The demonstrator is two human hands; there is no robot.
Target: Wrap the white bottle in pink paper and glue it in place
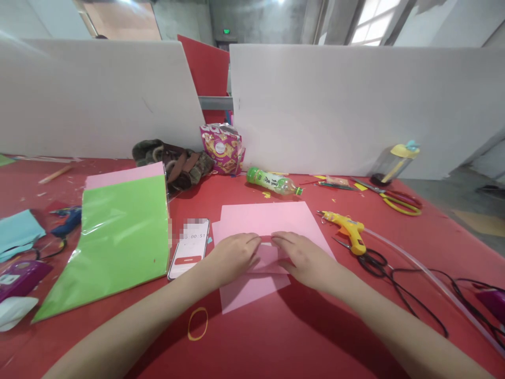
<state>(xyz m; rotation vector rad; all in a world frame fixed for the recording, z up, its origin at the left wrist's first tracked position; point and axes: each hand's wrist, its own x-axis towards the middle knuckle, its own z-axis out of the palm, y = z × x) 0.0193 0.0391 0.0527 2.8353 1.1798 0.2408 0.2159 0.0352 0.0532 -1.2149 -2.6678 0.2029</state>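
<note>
My left hand (236,256) and my right hand (303,258) face each other over pink paper sheets (254,213) on the red table. Between them is a small pink paper piece (266,255), pinched at its left and right ends with my fingers curled round it. Its edges are partly hidden by my fingers. Another pink sheet (252,295) sticks out below, towards me. Left of my left hand lies a phone (191,245) showing a running timer. A yellow glue gun (345,229) and black-handled scissors (373,261) lie to the right of my right hand.
A wrapped pack of green paper (126,226) lies at left, near a blue glue gun (67,221). Behind are a tea bottle (272,181), a snack bag (223,150) and large scissors (398,202). A yellow rubber band (198,323) lies in front; white boards (355,105) stand behind.
</note>
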